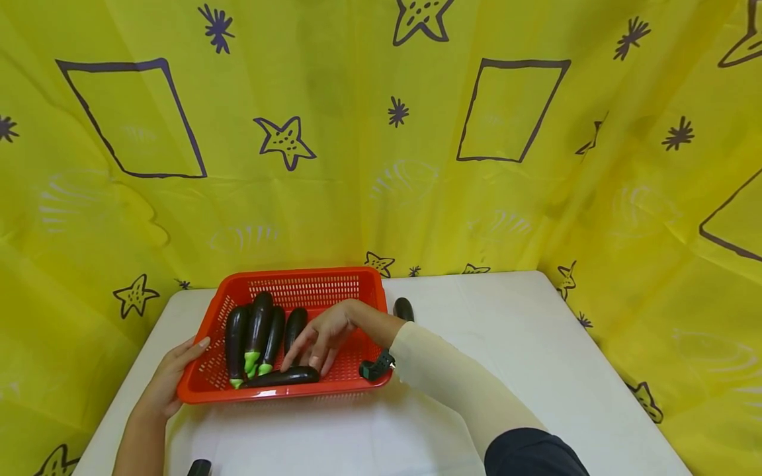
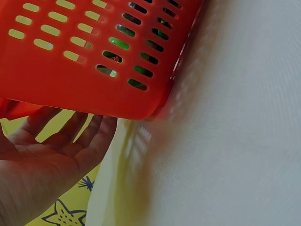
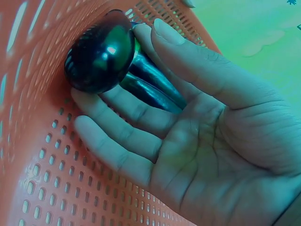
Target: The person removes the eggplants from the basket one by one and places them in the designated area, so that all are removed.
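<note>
My left hand grips the left rim of a red perforated plastic basket, thumb over the edge; in the left wrist view its fingers curl beneath the lip. Inside, several dark eggplants with green caps lie side by side, caps toward the front. One eggplant lies crosswise along the front wall. My right hand reaches into the basket over this one. Seen from the right wrist, its slightly bent fingers touch the rounded end of the eggplant, while the thumb stands apart from it.
A dark eggplant lies on the white table just right of the basket. Another dark object shows at the bottom edge of the head view. Yellow patterned curtain encloses the back and sides.
</note>
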Demonstrator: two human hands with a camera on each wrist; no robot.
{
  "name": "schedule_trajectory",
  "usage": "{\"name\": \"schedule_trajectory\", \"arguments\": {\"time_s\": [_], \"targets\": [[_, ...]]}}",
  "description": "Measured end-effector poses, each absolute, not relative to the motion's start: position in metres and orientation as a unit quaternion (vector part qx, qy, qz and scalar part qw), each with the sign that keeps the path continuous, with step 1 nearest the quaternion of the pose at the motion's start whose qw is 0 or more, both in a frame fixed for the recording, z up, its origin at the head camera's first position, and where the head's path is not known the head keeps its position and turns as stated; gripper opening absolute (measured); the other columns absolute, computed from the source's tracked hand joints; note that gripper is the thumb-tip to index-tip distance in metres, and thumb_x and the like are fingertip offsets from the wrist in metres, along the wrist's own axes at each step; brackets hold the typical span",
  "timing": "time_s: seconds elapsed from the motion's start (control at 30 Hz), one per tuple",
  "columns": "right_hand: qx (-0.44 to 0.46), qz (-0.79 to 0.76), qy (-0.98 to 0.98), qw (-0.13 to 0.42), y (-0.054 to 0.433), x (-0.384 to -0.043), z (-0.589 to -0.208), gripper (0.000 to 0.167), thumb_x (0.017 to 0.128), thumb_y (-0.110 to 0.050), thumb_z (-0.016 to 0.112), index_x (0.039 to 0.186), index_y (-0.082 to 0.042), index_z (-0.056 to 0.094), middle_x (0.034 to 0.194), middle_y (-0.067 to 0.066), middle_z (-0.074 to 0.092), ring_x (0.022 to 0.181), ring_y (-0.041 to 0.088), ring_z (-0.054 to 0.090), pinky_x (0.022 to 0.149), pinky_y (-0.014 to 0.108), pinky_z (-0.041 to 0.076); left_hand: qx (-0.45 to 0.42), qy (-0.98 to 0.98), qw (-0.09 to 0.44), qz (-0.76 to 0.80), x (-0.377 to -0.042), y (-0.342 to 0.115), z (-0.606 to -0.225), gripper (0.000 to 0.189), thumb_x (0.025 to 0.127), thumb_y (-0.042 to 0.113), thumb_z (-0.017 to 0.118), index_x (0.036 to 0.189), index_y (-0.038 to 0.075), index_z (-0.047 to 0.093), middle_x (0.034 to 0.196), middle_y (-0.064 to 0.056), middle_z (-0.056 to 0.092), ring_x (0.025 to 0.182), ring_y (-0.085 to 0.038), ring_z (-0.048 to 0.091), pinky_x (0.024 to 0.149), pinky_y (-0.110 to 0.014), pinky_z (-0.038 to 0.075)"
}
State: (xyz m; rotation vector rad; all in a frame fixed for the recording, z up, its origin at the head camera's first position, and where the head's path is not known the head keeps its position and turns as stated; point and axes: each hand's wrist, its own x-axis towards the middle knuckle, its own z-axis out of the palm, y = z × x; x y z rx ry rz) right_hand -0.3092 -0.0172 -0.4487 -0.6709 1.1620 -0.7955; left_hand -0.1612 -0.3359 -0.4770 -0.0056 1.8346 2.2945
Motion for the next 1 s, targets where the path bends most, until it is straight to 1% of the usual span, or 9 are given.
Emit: {"name": "schedule_trajectory", "arguments": {"time_s": [0.1, 0.17, 0.27, 0.33, 0.47, 0.7, 0.77, 0.87, 1.0], "targets": [[-0.287, -0.366, 0.523, 0.714, -0.0166, -0.3092, -0.4483, 0.050, 0.102, 0.010, 0.047, 0.151, 0.000, 0.048, 0.128, 0.017, 0.063, 0.111, 0.028, 0.064, 0.104, 0.049, 0.055, 0.002, 0.621, 0.102, 0.777, -0.1617, -0.3363, -0.4770, 0.029, 0.115, 0.025, 0.041, 0.140, 0.017, 0.053, 0.117, 0.004, 0.073, 0.101, -0.020, 0.075, 0.082, -0.043, 0.063], [-0.277, -0.373, 0.529, 0.710, -0.0166, -0.3091, -0.4484, 0.042, 0.102, 0.011, 0.047, 0.141, 0.000, 0.054, 0.122, 0.017, 0.065, 0.108, 0.028, 0.065, 0.098, 0.046, 0.059, 0.004, 0.620, 0.103, 0.778, -0.1617, -0.3364, -0.4771, 0.027, 0.115, 0.024, 0.041, 0.138, 0.019, 0.056, 0.117, 0.004, 0.074, 0.100, -0.020, 0.075, 0.082, -0.043, 0.063], [-0.265, -0.378, 0.545, 0.700, -0.0168, -0.3091, -0.4489, 0.033, 0.101, 0.011, 0.049, 0.129, -0.004, 0.059, 0.115, 0.017, 0.066, 0.103, 0.026, 0.065, 0.092, 0.044, 0.061, 0.005, 0.618, 0.104, 0.780, -0.1615, -0.3366, -0.4772, 0.026, 0.115, 0.024, 0.041, 0.132, 0.024, 0.060, 0.117, 0.003, 0.074, 0.100, -0.020, 0.075, 0.082, -0.043, 0.063], [-0.256, -0.375, 0.558, 0.695, -0.0168, -0.3089, -0.4488, 0.030, 0.101, 0.011, 0.051, 0.125, -0.005, 0.059, 0.113, 0.016, 0.066, 0.101, 0.026, 0.066, 0.090, 0.044, 0.062, 0.004, 0.618, 0.102, 0.780, -0.1613, -0.3364, -0.4771, 0.026, 0.115, 0.024, 0.041, 0.132, 0.024, 0.060, 0.117, 0.003, 0.074, 0.100, -0.020, 0.075, 0.081, -0.043, 0.063], [-0.239, -0.358, 0.575, 0.696, -0.0167, -0.3085, -0.4482, 0.030, 0.102, 0.010, 0.051, 0.126, -0.005, 0.058, 0.112, 0.014, 0.068, 0.099, 0.026, 0.067, 0.086, 0.043, 0.063, -0.001, 0.621, 0.102, 0.777, -0.1611, -0.3360, -0.4769, 0.027, 0.115, 0.025, 0.041, 0.137, 0.020, 0.056, 0.117, 0.004, 0.074, 0.100, -0.020, 0.075, 0.082, -0.043, 0.063], [-0.232, -0.335, 0.586, 0.700, -0.0166, -0.3066, -0.4490, 0.031, 0.104, 0.010, 0.051, 0.133, 0.003, 0.059, 0.108, 0.012, 0.067, 0.095, 0.024, 0.067, 0.085, 0.039, 0.063, -0.015, 0.636, 0.102, 0.765, -0.1620, -0.3354, -0.4775, 0.050, 0.115, 0.026, 0.041, 0.156, 0.000, 0.029, 0.116, 0.006, 0.073, 0.100, -0.019, 0.075, 0.082, -0.043, 0.063], [-0.230, -0.331, 0.589, 0.701, -0.0164, -0.3060, -0.4488, 0.031, 0.104, 0.010, 0.050, 0.133, 0.003, 0.059, 0.106, 0.011, 0.066, 0.091, 0.024, 0.067, 0.083, 0.037, 0.063, -0.014, 0.637, 0.102, 0.764, -0.1621, -0.3354, -0.4777, 0.051, 0.115, 0.026, 0.041, 0.156, -0.001, 0.028, 0.117, 0.006, 0.073, 0.100, -0.019, 0.075, 0.082, -0.043, 0.063], [-0.219, -0.332, 0.588, 0.704, -0.0160, -0.3056, -0.4483, 0.029, 0.104, 0.010, 0.049, 0.130, 0.001, 0.059, 0.104, 0.012, 0.066, 0.087, 0.025, 0.068, 0.082, 0.037, 0.063, -0.009, 0.634, 0.103, 0.766, -0.1618, -0.3360, -0.4779, 0.043, 0.115, 0.026, 0.041, 0.152, 0.005, 0.037, 0.117, 0.006, 0.073, 0.101, -0.019, 0.075, 0.082, -0.043, 0.063], [-0.207, -0.342, 0.588, 0.703, -0.0157, -0.3060, -0.4474, 0.028, 0.103, 0.013, 0.050, 0.124, -0.003, 0.059, 0.102, 0.013, 0.065, 0.085, 0.027, 0.069, 0.080, 0.038, 0.064, -0.003, 0.631, 0.103, 0.769, -0.1616, -0.3363, -0.4779, 0.028, 0.115, 0.027, 0.042, 0.139, 0.020, 0.054, 0.117, 0.005, 0.074, 0.101, -0.019, 0.075, 0.082, -0.043, 0.063]]}}
